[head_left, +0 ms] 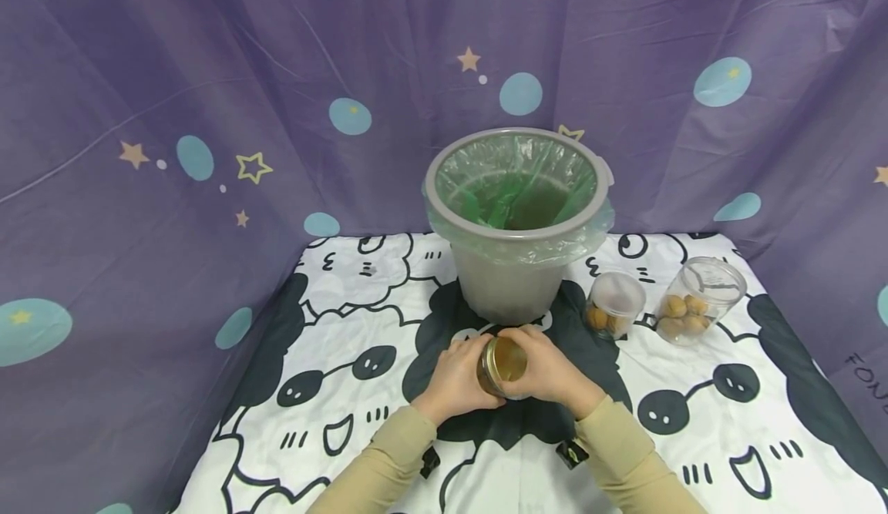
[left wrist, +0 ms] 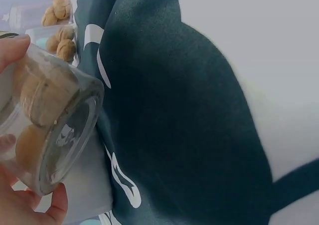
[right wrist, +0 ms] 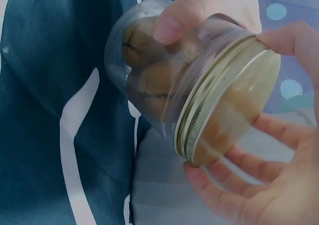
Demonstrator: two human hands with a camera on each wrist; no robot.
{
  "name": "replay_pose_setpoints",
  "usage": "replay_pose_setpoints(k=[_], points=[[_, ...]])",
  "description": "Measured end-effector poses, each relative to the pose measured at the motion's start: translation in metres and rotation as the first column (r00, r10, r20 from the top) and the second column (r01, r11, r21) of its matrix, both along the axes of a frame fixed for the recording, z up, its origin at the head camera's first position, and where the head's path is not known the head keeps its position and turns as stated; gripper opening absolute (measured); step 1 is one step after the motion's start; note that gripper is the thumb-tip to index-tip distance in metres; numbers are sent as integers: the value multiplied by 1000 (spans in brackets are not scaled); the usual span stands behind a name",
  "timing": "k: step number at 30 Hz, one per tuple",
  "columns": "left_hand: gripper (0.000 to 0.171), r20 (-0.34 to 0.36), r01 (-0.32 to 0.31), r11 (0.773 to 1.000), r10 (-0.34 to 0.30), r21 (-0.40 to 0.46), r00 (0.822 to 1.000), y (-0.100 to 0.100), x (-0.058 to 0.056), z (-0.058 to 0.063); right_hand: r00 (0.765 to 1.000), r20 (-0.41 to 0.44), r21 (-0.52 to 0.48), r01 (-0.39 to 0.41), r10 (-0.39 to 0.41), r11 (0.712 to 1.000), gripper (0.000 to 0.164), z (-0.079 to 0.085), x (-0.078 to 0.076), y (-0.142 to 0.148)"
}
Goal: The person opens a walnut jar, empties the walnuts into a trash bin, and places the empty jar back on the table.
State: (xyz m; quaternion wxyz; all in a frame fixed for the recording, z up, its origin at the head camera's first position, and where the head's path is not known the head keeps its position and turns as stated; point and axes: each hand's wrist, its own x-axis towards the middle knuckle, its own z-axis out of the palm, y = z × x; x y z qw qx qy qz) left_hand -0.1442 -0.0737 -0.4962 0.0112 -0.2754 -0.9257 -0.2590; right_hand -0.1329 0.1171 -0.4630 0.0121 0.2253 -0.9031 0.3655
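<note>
My left hand (head_left: 454, 379) grips a clear jar (right wrist: 149, 80) by its body. The jar is tilted and has brown walnuts (left wrist: 47, 103) inside. A gold screw lid (right wrist: 234, 110) sits on its mouth. The fingers and thumb of my right hand (head_left: 548, 367) hold this lid round its rim. In the left wrist view, the glass base (left wrist: 75, 140) of the jar points towards the cloth, apart from it. Both hands are in front of a grey bin (head_left: 509, 283).
A translucent green bag (head_left: 516, 167) lines the bin and folds over its rim. Right of the bin stand a smaller clear jar (head_left: 613, 306) and a tilted, wider one (head_left: 701, 298), both with walnuts. A cartoon-print cloth (head_left: 347, 437) covers the table; a purple curtain (head_left: 402, 36) hangs behind.
</note>
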Motion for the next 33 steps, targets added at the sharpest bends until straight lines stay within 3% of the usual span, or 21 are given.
replay_pose_setpoints(k=[6,11,16,20,27,33], points=[[93,46,48,998,-49,28,998,-4,-1,-1,980,-105,36,-168,171,985,76,1,-2,7],[90,165,95,992,-108,85,980,-6,-3,0,943,-127,54,-302,306,952,79,1,-3,13],[93,229,90,992,-109,92,967,-10,-5,0,912,-171,53,-370,374,927,79,0,-5,15],[92,220,89,992,-107,92,970,-9,-4,0,928,-133,56,-345,349,937,81,0,-2,14],[93,202,75,994,-89,76,975,-6,-3,2,980,-47,7,-193,194,981,79,1,2,9],[95,185,77,995,-87,63,979,-6,-1,2,994,-36,84,-100,103,991,75,2,3,6]])
